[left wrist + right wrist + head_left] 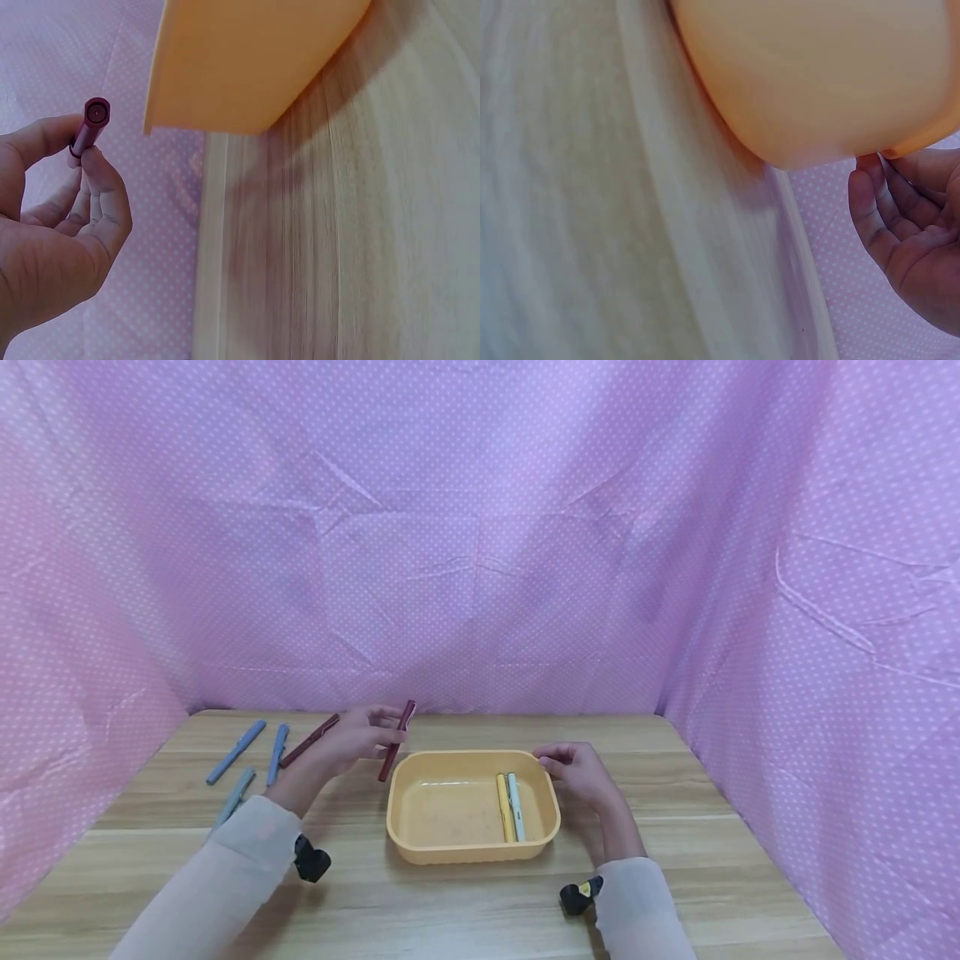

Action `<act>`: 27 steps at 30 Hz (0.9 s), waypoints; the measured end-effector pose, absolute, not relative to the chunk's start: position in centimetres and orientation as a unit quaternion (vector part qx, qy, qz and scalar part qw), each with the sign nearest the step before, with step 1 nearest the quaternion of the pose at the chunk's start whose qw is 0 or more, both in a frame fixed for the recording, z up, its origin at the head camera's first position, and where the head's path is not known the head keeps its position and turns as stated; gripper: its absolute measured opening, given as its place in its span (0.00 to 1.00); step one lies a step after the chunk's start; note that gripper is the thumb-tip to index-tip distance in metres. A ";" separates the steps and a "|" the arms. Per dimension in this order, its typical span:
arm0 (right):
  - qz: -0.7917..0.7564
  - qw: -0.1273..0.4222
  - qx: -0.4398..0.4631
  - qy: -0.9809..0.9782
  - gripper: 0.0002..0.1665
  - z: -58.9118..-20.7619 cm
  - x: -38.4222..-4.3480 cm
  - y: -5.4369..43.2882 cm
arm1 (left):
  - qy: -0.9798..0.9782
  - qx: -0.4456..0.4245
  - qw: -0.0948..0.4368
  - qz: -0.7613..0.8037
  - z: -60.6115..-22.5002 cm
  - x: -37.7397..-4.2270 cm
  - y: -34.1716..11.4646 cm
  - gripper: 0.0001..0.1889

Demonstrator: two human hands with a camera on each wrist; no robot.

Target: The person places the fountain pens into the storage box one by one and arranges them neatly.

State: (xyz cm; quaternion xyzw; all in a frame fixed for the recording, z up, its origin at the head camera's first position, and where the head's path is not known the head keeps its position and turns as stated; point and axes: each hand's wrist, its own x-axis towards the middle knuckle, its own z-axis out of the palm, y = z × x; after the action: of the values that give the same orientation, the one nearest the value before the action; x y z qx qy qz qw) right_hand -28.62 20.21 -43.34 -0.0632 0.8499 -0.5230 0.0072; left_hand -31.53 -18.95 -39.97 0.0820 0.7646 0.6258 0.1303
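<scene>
Head view: two pens (506,808) in the tray (442,814), four more pens (236,752) left on the surface (420,910); early stage, I judge. Left wrist: left hand (56,244) pinches a dark red pen (88,131) just outside the tray. Right wrist: right hand (922,244) seemingly pinches the tray, contact partly hidden.

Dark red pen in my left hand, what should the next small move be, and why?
Probably shift your left hand right and lower the dark red pen into the yellow tray: it's held beside the tray's left end, a yellow pen and pale blue pen lie inside, and bare floor shows left of them.
</scene>
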 end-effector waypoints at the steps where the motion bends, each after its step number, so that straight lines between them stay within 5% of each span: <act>1: -0.523 0.007 -0.063 0.850 0.10 -43.3 -28.6 20.2 | 0.765 0.084 0.131 0.625 -40.0 -31.5 -18.9 0.31; 27: -0.525 0.008 -0.063 0.849 0.10 -43.4 -28.7 20.1 | 0.731 0.092 0.139 0.662 -39.9 -31.1 -15.2 0.28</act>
State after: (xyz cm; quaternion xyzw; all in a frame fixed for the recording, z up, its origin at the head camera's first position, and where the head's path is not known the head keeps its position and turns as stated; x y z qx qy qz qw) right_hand -28.66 20.11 -43.38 -0.0625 0.8485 -0.5254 0.0082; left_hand -31.09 -15.21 -39.94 0.0916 0.7311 0.6617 0.1388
